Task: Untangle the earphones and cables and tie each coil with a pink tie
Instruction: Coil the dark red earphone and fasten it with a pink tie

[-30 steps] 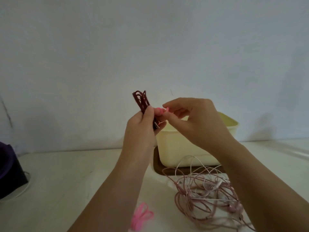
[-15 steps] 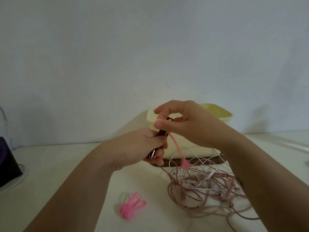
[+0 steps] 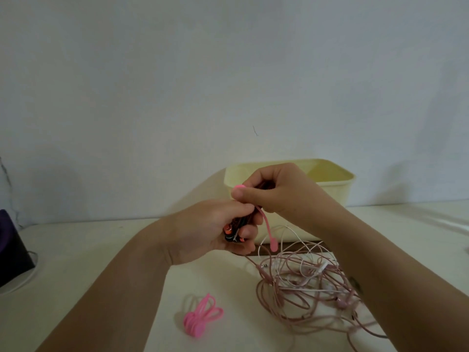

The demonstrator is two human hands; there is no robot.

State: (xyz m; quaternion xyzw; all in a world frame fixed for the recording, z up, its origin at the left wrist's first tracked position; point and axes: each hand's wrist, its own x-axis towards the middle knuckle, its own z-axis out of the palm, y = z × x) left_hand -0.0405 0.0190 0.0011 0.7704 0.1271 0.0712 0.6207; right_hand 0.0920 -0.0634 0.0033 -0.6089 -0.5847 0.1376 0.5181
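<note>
My left hand (image 3: 215,229) grips a coiled dark red cable (image 3: 234,231) with orange-tipped plugs, held above the table. My right hand (image 3: 276,189) pinches one end of a pink tie (image 3: 266,228) just above that coil; the tie's free end dangles down past my left fingers. A tangled heap of pinkish and white earphones and cables (image 3: 307,288) lies on the table at the lower right, partly under my right forearm. A bundle of spare pink ties (image 3: 200,317) lies on the table near the front, between my arms.
A cream plastic bin (image 3: 332,189) stands on a brown tray (image 3: 294,246) behind my hands, against the white wall. A dark purple object (image 3: 10,252) with a white cord sits at the far left edge. The white table (image 3: 88,250) spreads on both sides.
Both hands dropped from in front of the wall to just above the table. The dark red coil turned down into my left fist, and the pink tie now hangs loose from my right fingers.
</note>
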